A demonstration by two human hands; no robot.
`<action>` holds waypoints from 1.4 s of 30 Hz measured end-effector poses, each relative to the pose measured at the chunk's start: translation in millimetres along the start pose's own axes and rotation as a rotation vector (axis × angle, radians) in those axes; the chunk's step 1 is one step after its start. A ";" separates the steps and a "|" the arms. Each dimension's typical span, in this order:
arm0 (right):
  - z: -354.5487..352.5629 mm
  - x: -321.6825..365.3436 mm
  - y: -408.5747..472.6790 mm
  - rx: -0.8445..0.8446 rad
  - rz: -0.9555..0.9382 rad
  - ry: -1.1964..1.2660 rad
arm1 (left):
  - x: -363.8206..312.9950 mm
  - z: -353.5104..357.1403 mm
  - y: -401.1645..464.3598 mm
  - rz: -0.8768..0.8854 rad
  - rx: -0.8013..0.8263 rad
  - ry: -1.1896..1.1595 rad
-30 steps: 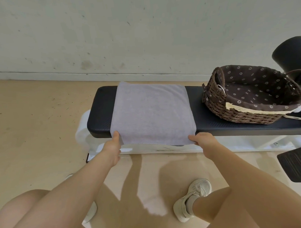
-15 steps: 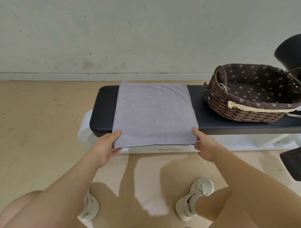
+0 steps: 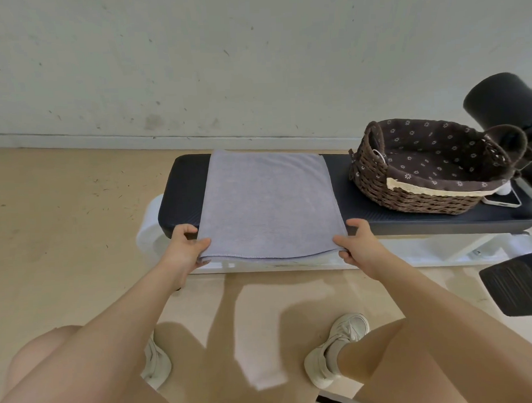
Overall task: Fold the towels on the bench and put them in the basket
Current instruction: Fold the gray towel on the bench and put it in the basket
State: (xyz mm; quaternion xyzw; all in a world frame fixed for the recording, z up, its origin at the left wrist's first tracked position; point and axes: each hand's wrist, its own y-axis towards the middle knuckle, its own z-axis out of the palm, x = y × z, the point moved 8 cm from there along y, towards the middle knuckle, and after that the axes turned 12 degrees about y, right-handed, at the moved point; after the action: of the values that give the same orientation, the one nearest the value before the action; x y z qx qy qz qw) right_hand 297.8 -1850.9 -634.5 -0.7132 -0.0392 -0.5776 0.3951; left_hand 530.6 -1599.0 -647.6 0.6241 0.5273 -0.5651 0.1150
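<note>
Bench (image 3: 182, 186): left hand (image 3: 182, 249), right hand (image 3: 358, 246) grip towel (image 3: 267, 201) near corners; basket (image 3: 423, 177) well right.

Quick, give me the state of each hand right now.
Left hand: grips the near left corner of the folded lavender terry towel.
Right hand: grips the towel's near right corner.

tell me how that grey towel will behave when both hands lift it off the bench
Probably floppy: the towel already sags between the left hand and right hand over the bench edge. Likely light, since fingertip pinches lift it. Its folded layers may slide apart.
</note>
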 end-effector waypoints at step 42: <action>7.2 112.9 92.4 -0.075 -0.355 -0.106 | -113.9 1.2 70.6 0.271 -0.060 0.114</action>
State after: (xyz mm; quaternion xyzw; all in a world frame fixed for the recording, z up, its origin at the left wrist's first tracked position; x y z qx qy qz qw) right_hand 388.1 -1954.9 -586.0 -0.7389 -0.1639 -0.6009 0.2573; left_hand 607.7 -1689.5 -585.8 0.7170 0.4605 -0.4919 0.1786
